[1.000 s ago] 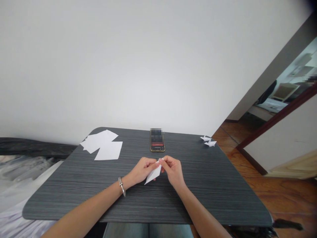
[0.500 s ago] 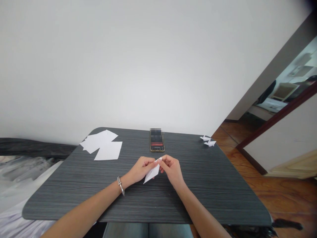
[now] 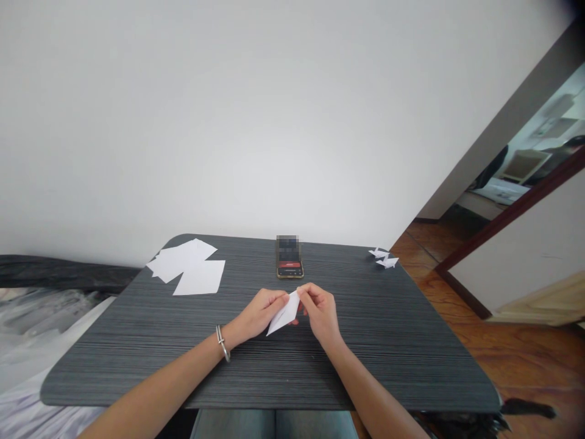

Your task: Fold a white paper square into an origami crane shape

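Note:
A folded piece of white paper (image 3: 285, 314), narrow and pointed at its lower end, is held between my two hands above the middle of the table. My left hand (image 3: 264, 312) grips its left side, thumb on top. At its upper right corner, my right hand (image 3: 320, 310) pinches the paper between thumb and forefinger. The fingers behind the paper are partly hidden. Just beyond my hands lies a phone (image 3: 289, 266) with its screen lit.
Several white paper sheets (image 3: 201, 278) lie spread at the table's left back. Two small folded paper figures (image 3: 387, 262) rest near the right back corner. The dark table (image 3: 137, 341) meets a white wall (image 3: 292, 122) behind.
My right hand has shifted slightly right and up along the paper's upper corner, its thumb now nearer the tip. More of the paper's face shows between my hands.

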### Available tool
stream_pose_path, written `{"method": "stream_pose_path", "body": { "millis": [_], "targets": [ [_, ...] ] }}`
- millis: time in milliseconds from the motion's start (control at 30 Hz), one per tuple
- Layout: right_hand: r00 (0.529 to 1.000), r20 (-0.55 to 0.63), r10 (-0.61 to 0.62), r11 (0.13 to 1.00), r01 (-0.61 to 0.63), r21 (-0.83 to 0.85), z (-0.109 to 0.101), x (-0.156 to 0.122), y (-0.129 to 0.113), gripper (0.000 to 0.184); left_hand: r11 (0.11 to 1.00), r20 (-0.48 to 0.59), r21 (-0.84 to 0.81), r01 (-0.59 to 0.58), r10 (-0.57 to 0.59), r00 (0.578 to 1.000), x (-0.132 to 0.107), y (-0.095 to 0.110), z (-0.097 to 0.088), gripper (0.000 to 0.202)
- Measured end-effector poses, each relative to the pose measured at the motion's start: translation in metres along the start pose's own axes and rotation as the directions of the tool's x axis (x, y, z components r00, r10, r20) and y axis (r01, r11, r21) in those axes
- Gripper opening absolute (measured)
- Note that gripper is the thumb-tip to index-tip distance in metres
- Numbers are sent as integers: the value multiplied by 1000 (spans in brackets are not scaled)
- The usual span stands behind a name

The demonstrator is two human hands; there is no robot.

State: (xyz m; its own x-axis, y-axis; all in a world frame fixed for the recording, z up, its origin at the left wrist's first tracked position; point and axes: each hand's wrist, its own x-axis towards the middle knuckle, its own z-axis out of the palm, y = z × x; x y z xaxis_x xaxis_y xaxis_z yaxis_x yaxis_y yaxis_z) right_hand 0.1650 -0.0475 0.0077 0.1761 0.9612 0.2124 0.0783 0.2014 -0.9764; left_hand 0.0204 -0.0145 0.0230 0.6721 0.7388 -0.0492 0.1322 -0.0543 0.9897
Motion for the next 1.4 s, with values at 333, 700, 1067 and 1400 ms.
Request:
{"method": "stream_pose_path", "body": {
  "millis": [333, 700, 1067, 1400],
  "targets": [
    [997, -72, -2, 1000, 4, 21, -3, 2, 2, 23, 985, 70, -148, 89, -79, 994, 5, -6, -1, 41],
    [996, 51, 73, 997, -73, 15, -2, 2, 9, 25, 997, 68, -25, 67, -65, 996, 5, -7, -3, 39],
    [992, -114, 50, 995, -39, 94, -4, 4, 7, 26, 978, 78, -152, 142, -131, 988, 7, -8, -3, 27],
    [982, -190, 21, 999, -11, 52, -6, 5, 12, 29, 948, 81, -206, 244, -233, 969, 9, -16, -9, 30]
  ]
}}
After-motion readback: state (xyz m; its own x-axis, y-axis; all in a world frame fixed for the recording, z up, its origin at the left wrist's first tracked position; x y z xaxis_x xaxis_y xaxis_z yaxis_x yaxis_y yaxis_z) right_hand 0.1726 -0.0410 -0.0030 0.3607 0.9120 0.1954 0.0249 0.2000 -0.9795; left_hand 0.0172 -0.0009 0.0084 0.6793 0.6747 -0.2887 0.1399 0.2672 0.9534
